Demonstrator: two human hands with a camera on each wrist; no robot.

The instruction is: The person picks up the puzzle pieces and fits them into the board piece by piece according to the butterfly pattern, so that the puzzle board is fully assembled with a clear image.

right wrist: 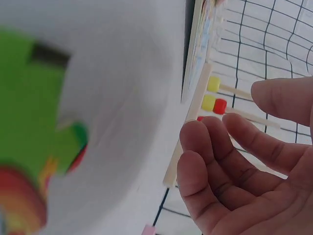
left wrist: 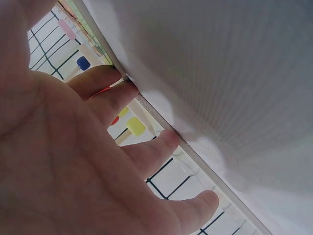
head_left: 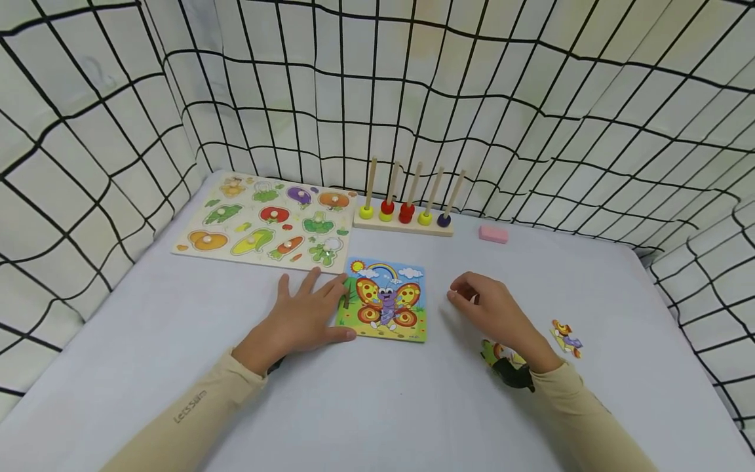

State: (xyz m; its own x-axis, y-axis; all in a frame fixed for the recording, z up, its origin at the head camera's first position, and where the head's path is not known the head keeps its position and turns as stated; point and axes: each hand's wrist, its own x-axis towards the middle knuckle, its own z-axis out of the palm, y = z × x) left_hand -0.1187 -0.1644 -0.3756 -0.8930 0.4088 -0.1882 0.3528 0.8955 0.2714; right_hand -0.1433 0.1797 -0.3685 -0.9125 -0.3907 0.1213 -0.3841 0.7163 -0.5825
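Observation:
A square butterfly puzzle [head_left: 386, 301] lies flat on the white table, its picture facing up. Along its left edge, my left hand [head_left: 297, 318] rests with fingers spread, fingertips touching the board's side. To the right of the puzzle, my right hand [head_left: 492, 308] hovers apart from it. The right wrist view shows that hand [right wrist: 249, 181] with loosely bent fingers, the thumb apart and nothing held. Beneath the right wrist lies a green-edged puzzle piece [head_left: 489, 354], partly hidden by the wrist and a dark strap. Another butterfly piece [head_left: 567, 339] lies right of that forearm.
A vegetable peg puzzle board [head_left: 248, 226] lies at the back left, its corner close to the butterfly puzzle. Behind stands a wooden bead counter [head_left: 404, 226] with upright rods and coloured beads. A pink block [head_left: 493, 234] sits right of it. Black netting [head_left: 413, 85] surrounds the table.

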